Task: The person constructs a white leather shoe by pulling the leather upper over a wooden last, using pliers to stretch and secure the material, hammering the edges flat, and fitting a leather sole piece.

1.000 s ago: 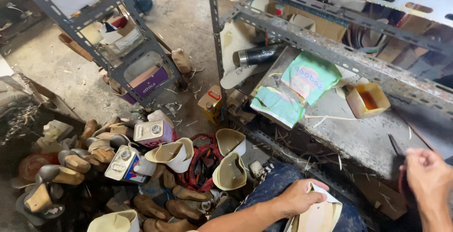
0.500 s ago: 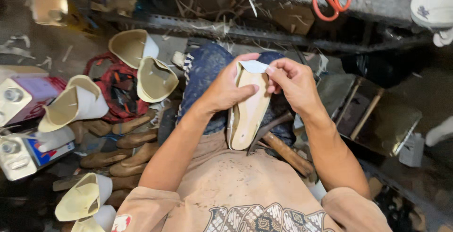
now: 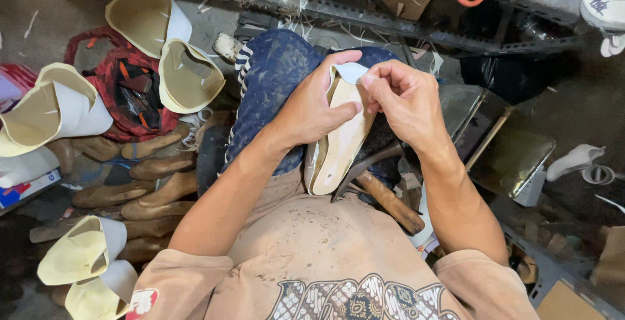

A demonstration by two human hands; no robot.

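Braced on the person's knee at frame centre, the pale shoe sole [image 3: 342,139] is clasped by the left hand [image 3: 311,108] while the right hand [image 3: 405,102] pinches its white lining [image 3: 352,71] at twelve o'clock — a hammer [image 3: 381,186] lies at five o'clock.

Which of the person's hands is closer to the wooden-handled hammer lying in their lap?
Right. The right hand is just above the hammer; the left hand grips the shoe sole, farther off.

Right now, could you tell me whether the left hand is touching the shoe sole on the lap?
Touching. The head view shows the left hand wrapped over the pale shoe sole, its thumb lying across the flat face, with no gap; the right hand pinches the toe end.
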